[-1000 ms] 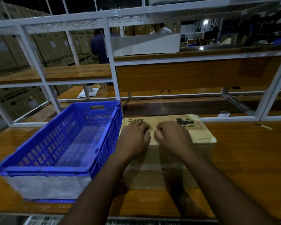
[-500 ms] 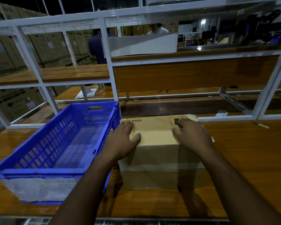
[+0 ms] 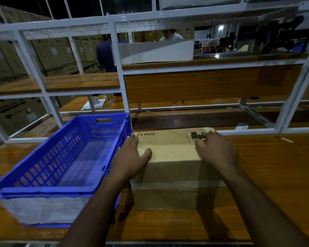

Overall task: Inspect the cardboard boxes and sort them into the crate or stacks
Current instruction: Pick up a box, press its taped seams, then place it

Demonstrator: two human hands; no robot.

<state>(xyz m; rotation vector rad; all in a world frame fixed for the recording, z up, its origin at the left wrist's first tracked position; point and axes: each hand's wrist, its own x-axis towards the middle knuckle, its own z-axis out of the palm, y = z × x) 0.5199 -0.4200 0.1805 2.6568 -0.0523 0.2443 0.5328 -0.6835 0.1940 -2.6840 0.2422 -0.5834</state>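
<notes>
Wooden workbench under a white metal rack carries an empty blue slatted plastic crate; just right of it sits a sealed brown rectangular cardboard box. Left hand lies flat on the box's left top edge, right hand loosely spread over its right top corner, neither gripping. Box appears rigid, moderately light; best lifted by opposite side walls.
</notes>
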